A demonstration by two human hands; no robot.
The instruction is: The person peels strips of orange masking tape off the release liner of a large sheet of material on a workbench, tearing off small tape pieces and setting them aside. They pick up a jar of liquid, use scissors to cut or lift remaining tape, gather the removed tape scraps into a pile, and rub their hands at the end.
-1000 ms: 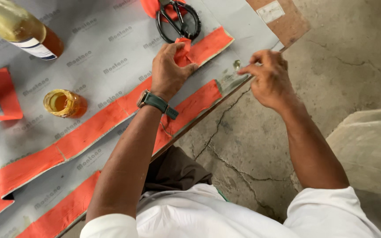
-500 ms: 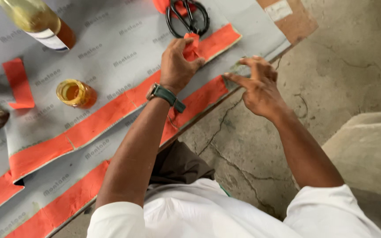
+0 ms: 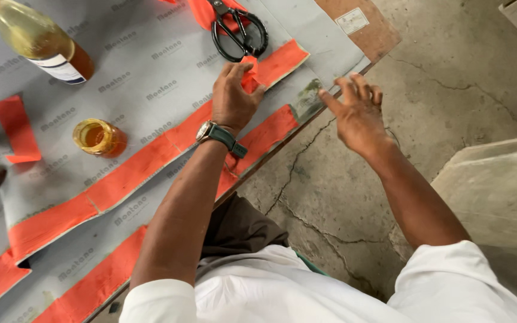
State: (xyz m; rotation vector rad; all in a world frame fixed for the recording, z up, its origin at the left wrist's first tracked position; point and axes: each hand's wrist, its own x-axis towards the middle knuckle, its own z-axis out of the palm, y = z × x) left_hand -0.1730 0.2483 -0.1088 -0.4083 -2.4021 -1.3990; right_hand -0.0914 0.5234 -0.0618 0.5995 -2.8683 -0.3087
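left hand point(image 3: 233, 98) grip pinches orange strip point(image 3: 151, 161) (raised end); right hand point(image 3: 357, 113) splayed, empty.

A grey printed sheet point(image 3: 151, 66) lies spread over the cracked concrete floor point(image 3: 450, 78), with a brown board point(image 3: 378, 30) showing past its far right corner. On the sheet lie long orange strips point(image 3: 133, 173) running along its near edge, black scissors point(image 3: 237, 30) at the far edge, a glass bottle point(image 3: 37, 39) toward the far left, and a small amber jar point(image 3: 98, 136) near the middle
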